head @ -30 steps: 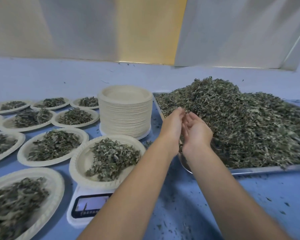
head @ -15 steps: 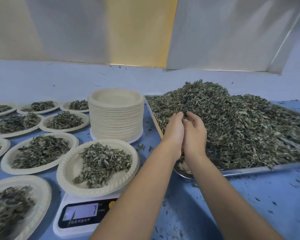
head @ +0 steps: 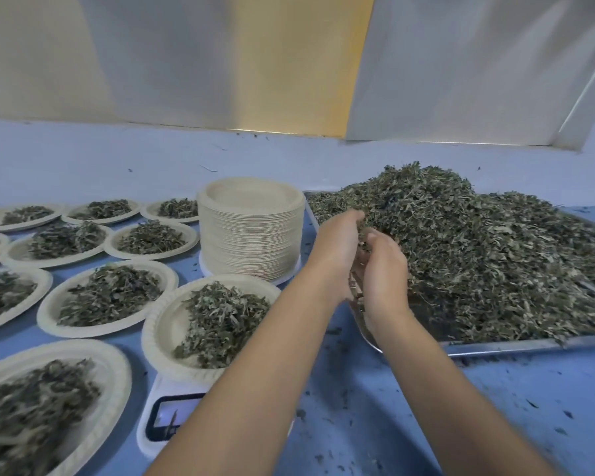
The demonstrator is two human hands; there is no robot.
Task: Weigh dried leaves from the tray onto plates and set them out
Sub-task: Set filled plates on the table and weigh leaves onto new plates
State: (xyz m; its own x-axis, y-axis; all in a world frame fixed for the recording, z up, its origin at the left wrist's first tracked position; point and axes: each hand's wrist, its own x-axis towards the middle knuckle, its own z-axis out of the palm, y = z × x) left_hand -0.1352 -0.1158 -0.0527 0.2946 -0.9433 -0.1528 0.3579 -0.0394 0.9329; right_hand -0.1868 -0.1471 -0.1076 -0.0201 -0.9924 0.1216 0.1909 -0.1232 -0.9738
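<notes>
1. I see my left hand (head: 337, 255) and right hand (head: 385, 273) raised palm to palm over the 7 o'clock corner of the steel tray (head: 516, 345).
2. Both hands are cupped, and their fingers (head: 380, 240) curl inward and clamp round a scoop of the dried leaves (head: 478, 262). Leaf bits show in the narrow gap between the palms, and the left fingertips touch the edge of the heap.
3. The rest of the leaves lie in a tall heap that fills the tray, from 12 to 3 o'clock of my hands. The tray rests on the blue worktop (head: 443, 424).
4. At 10 o'clock of my hands stands a stack of empty paper plates (head: 251, 242), just beside the tray's left edge.
5. At 8 o'clock a paper plate (head: 153, 333) with a mound of leaves sits on a white kitchen scale (head: 170, 419). My left forearm covers part of the display, and I cannot tell the reading.
6. More filled plates (head: 44, 316) are set out in rows from 9 o'clock out to the left edge of the view, each with its own pile. The nearest one, at 7 o'clock, is blurred.
7. Dark leaf crumbs are scattered over the worktop at 5 o'clock, in front of the tray.
</notes>
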